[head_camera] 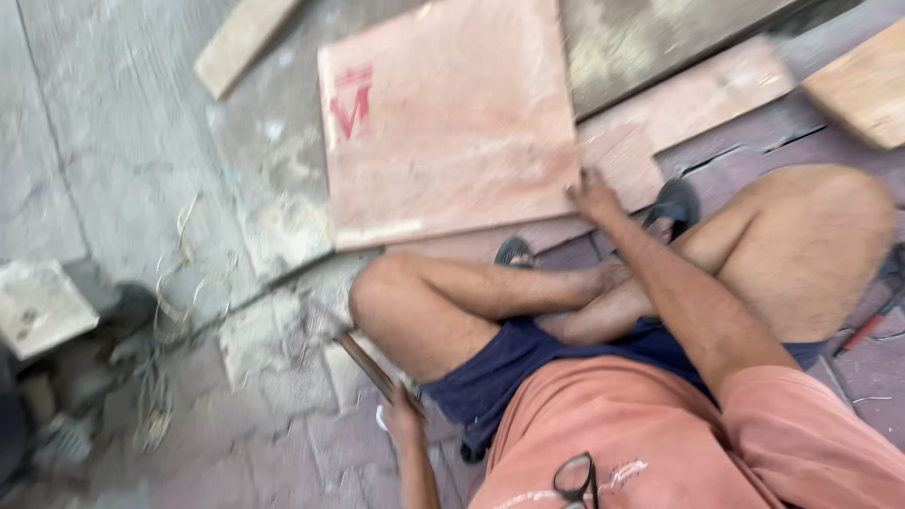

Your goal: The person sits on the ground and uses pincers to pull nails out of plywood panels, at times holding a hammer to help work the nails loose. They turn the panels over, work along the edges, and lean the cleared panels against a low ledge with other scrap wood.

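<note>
I sit cross-legged on the ground. My right hand [592,193] reaches forward and grips the near right corner of a large reddish plywood sheet [443,118] lying flat before me. My left hand [403,413] is low beside my left knee, closed around the wooden handle of a hammer [353,353] whose head points away to the left. The picture is blurred by motion.
More plywood boards [698,94] lie under and beside the sheet, with a plank [863,85] at the far right and another plank [240,42] at top left. A coil of wire [184,297] and rubble sit at left. A red-handled tool [872,320] lies at right.
</note>
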